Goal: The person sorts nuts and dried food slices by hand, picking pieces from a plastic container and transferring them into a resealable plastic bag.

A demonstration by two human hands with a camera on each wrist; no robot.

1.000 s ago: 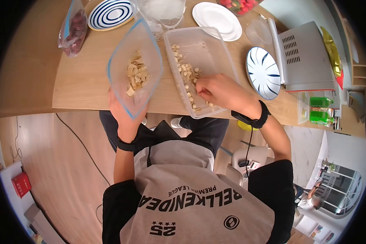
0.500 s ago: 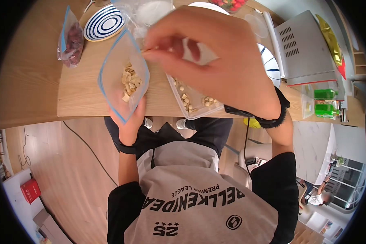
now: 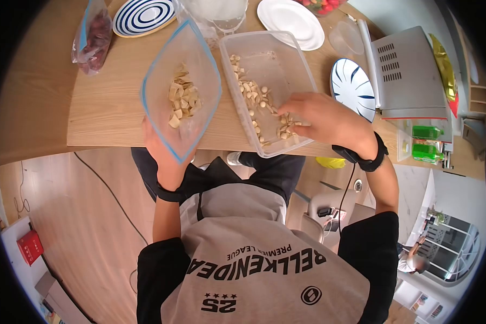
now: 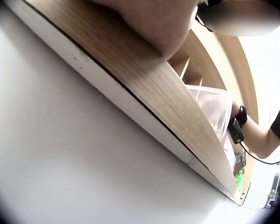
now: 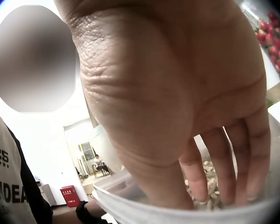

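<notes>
My left hand [image 3: 164,143] grips the lower side of a clear zip bag [image 3: 205,67] with blue edges, its mouth spread wide. Pale, chunky cut pieces [image 3: 182,100] lie inside that bag; part of the hand is hidden behind the plastic. To the right stands a clear plastic box [image 3: 309,75] scattered with small whitish round and chopped pieces [image 3: 251,92]. Over its near right part, my right hand [image 3: 326,119] reaches down, thumb apart from the fingers. Seen from the right wrist, its straight fingers [image 5: 219,163] point down among the pieces, with nothing visible in them.
Behind the bag are a blue-ringed plate [image 3: 144,17] and a bag of dark red pieces [image 3: 96,46]. A white plate [image 3: 291,24], a blue-striped plate [image 3: 353,89] and a grey appliance [image 3: 410,70] stand right of the box. The table's front edge [image 3: 102,146] runs close to my body.
The right hand was in the box, rose toward the bag's mouth with pinched fingers, and is now back over the box with fingers spread. The left hand stays at the bag.
</notes>
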